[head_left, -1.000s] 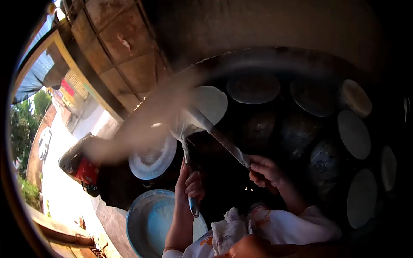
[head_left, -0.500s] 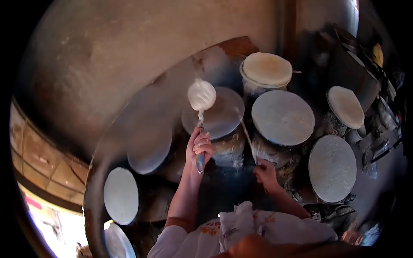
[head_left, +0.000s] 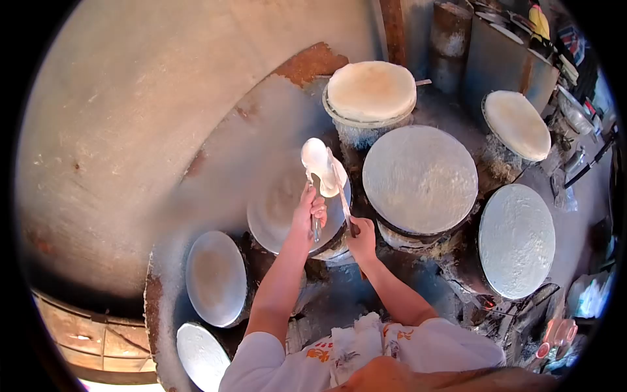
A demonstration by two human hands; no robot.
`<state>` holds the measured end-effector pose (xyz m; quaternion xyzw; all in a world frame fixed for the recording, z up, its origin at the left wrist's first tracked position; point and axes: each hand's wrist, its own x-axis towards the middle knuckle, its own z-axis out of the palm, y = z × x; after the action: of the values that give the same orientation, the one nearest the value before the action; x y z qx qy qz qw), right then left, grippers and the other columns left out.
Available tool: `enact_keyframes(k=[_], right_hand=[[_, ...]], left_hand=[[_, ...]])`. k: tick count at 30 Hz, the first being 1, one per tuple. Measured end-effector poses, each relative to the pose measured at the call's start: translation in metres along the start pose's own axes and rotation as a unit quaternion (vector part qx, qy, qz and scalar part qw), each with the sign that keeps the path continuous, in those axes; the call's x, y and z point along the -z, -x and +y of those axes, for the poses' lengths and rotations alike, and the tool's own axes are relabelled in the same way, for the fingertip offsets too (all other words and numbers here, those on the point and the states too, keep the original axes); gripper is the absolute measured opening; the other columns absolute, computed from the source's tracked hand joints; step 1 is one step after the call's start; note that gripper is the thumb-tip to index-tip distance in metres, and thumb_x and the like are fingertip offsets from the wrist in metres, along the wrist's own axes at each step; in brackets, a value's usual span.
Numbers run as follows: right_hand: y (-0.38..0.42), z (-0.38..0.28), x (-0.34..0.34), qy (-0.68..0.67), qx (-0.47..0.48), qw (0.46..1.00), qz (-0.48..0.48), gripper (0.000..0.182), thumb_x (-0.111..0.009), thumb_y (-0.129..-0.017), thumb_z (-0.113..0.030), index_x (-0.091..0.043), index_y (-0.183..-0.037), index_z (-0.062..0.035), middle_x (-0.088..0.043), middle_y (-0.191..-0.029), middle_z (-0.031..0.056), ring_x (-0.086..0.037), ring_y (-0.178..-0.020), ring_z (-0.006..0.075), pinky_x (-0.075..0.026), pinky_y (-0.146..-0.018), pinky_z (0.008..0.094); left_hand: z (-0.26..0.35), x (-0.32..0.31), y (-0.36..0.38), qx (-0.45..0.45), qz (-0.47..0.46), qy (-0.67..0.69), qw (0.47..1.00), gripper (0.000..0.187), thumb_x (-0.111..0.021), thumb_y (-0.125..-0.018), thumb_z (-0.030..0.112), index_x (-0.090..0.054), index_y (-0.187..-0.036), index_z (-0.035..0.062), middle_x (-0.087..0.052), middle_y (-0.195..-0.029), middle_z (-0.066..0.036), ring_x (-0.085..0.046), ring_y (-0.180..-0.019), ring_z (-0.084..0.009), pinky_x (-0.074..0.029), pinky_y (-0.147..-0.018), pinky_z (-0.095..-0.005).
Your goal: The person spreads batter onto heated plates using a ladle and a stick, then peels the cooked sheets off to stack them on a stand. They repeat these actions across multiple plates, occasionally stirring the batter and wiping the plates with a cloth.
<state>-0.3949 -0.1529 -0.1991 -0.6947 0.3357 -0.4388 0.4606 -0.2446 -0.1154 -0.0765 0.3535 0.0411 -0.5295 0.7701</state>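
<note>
Head view, only one: left hand (head_left: 311, 210) is gripping the metal handle of a ladle (head_left: 314, 159), fingers wrapped tight round the shaft, bowl up over the far edge of the middle griddle (head_left: 279, 208). Right hand (head_left: 361, 239) is clamping a thin stick spatula (head_left: 340, 189), fist closed round its lower end, blade crossing right beside the ladle bowl. White batter (head_left: 331, 183) is hanging off the ladle bowl and touching the spatula tip, above the griddle.

Handling, judged: batter looks wet, soft and runny, so likely dripping and not something to grab; the ladle looks stiff and light, best held at mid-shaft as it is being held now. The spatula looks thin and rigid, to be held at the butt end. Griddles are probably hot, so not to be touched.

Count: one ladle, one spatula. Round griddle tops: seven showing — two grey ones low left (head_left: 215, 277) (head_left: 201, 357), the middle one, a big grey one (head_left: 420, 179), another grey one right (head_left: 516, 239), two with pale cooked sheets far back (head_left: 371, 91) (head_left: 516, 124). Steam or blur is hazing the left part over the curved wall (head_left: 130, 117).
</note>
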Motion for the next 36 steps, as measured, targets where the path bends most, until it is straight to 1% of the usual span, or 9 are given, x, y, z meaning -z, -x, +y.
enact_keyframes(k=[3, 7, 11, 18, 23, 27, 30, 33, 36], right_hand=[[-0.004, -0.021, 0.025, 0.072, -0.016, 0.996, -0.05, 0.042, -0.056, -0.064, 0.014, -0.061, -0.103, 0.0021, -0.051, -0.098, 0.0112, -0.056, -0.079, 0.0244, -0.046, -0.067, 0.0302], [-0.004, -0.035, -0.012, 0.136, 0.055, 0.986, -0.083, 0.035, -0.055, -0.065, 0.008, -0.062, -0.099, -0.0004, -0.055, -0.098, 0.0163, -0.054, -0.089, 0.0355, -0.046, -0.079, 0.0395], [-0.047, -0.036, -0.019, 0.207, 0.1, 0.973, -0.022, 0.036, -0.058, -0.065, 0.005, -0.064, -0.099, -0.0041, -0.057, -0.097, 0.0136, -0.052, -0.094, 0.0344, -0.046, -0.081, 0.0407], [-0.028, -0.049, -0.053, 0.192, 0.055, 0.976, -0.085, 0.031, -0.057, -0.068, 0.003, -0.064, -0.098, -0.0033, -0.058, -0.102, 0.0131, -0.054, -0.097, 0.0341, -0.047, -0.082, 0.0395], [-0.035, -0.031, -0.01, 0.27, 0.055, 0.957, -0.087, 0.034, -0.056, -0.069, 0.001, -0.064, -0.101, -0.0064, -0.059, -0.103, 0.0102, -0.054, -0.095, 0.0335, -0.047, -0.081, 0.0389], [-0.018, -0.052, -0.056, 0.184, 0.059, 0.976, -0.104, 0.034, -0.057, -0.068, 0.002, -0.064, -0.101, -0.0044, -0.061, -0.1, 0.013, -0.057, -0.095, 0.033, -0.047, -0.08, 0.0388], [-0.062, -0.033, -0.053, 0.216, 0.116, 0.967, -0.064, 0.029, -0.056, -0.068, 0.0, -0.066, -0.094, -0.0081, -0.062, -0.095, 0.0085, -0.056, -0.096, 0.0314, -0.049, -0.077, 0.0389], [-0.037, -0.037, -0.022, 0.258, 0.062, 0.959, -0.098, 0.03, -0.055, -0.069, 0.0, -0.066, -0.096, -0.0088, -0.061, -0.097, 0.0083, -0.055, -0.095, 0.032, -0.049, -0.078, 0.0388], [-0.034, -0.042, -0.077, 0.223, 0.083, 0.962, -0.131, 0.031, -0.055, -0.07, -0.001, -0.065, -0.099, -0.0092, -0.059, -0.103, 0.0082, -0.056, -0.094, 0.0331, -0.049, -0.08, 0.039]], left_hand=[[0.033, 0.028, -0.016, 0.036, -0.008, 0.031, 0.999, 0.017, -0.051, -0.095, 0.022, -0.054, -0.11, 0.0297, -0.035, -0.062, 0.005, -0.035, -0.044, -0.0024, -0.033, -0.037, -0.0165], [0.049, 0.039, -0.015, -0.002, -0.031, -0.052, 0.998, 0.02, -0.051, -0.095, 0.026, -0.053, -0.114, 0.0341, -0.036, -0.06, 0.006, -0.036, -0.043, -0.002, -0.035, -0.037, -0.0162], [0.066, 0.067, -0.048, -0.039, -0.018, -0.101, 0.994, 0.046, -0.048, -0.096, 0.026, -0.029, -0.137, 0.0342, -0.033, -0.056, 0.005, -0.034, -0.039, -0.0036, -0.035, -0.036, -0.0169], [0.089, 0.085, -0.046, -0.059, 0.015, -0.251, 0.966, 0.051, -0.047, -0.095, 0.018, -0.029, -0.141, 0.0335, -0.034, -0.055, 0.004, -0.031, -0.039, -0.0065, -0.03, -0.036, -0.0233], [0.104, 0.104, -0.031, -0.068, 0.053, -0.303, 0.949, 0.053, -0.046, -0.096, 0.017, -0.027, -0.142, 0.0342, -0.034, -0.055, 0.003, -0.031, -0.039, -0.0075, -0.029, -0.036, -0.0233], [0.105, 0.117, -0.022, -0.096, 0.061, -0.321, 0.94, 0.057, -0.048, -0.094, 0.015, -0.025, -0.143, 0.0317, -0.032, -0.052, 0.002, -0.031, -0.037, -0.0086, -0.03, -0.035, -0.0261], [0.107, 0.114, -0.025, -0.122, 0.08, -0.311, 0.939, 0.057, -0.047, -0.095, 0.015, -0.023, -0.144, 0.0306, -0.032, -0.051, 0.002, -0.031, -0.036, -0.0088, -0.03, -0.034, -0.0262], [0.114, 0.122, 0.011, -0.076, 0.128, -0.26, 0.954, 0.053, -0.048, -0.095, 0.019, -0.026, -0.142, 0.0323, -0.031, -0.053, 0.002, -0.031, -0.037, -0.0078, -0.03, -0.035, -0.0243], [0.113, 0.125, 0.031, -0.071, 0.122, -0.18, 0.974, 0.043, -0.048, -0.096, 0.023, -0.034, -0.136, 0.0332, -0.032, -0.056, 0.003, -0.03, -0.039, -0.0061, -0.03, -0.036, -0.021]])
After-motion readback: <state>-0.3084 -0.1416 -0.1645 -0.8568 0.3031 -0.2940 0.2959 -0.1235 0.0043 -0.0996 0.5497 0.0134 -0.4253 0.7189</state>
